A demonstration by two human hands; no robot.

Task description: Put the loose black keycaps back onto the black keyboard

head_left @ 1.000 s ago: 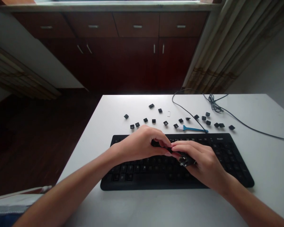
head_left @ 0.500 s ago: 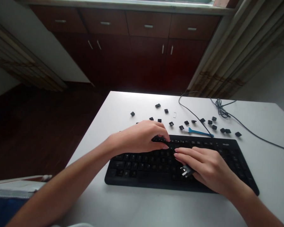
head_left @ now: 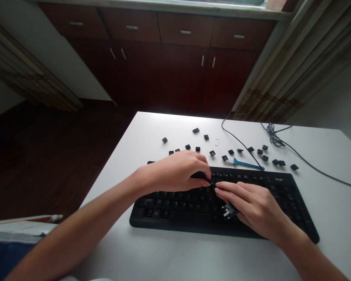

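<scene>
Right, here we go: the left hand (head_left: 175, 171) sits curled over the matte black keyboard (head_left: 190, 222), its fingers (head_left: 206, 175) hooked down on the top rows, though whether they pinch a keycap I can't tell. The right hand (head_left: 251, 207) is clenched around a small black tool (head_left: 229, 210) with bright metal prongs poking out beneath the fingers. Ahead of the fingertips, about eighteen square black keycaps (head_left: 212, 153) scatter across the white table (head_left: 324, 203), with one white-bristled blue plastic brush (head_left: 245, 164) and one coiled black cable (head_left: 271, 136).
</scene>
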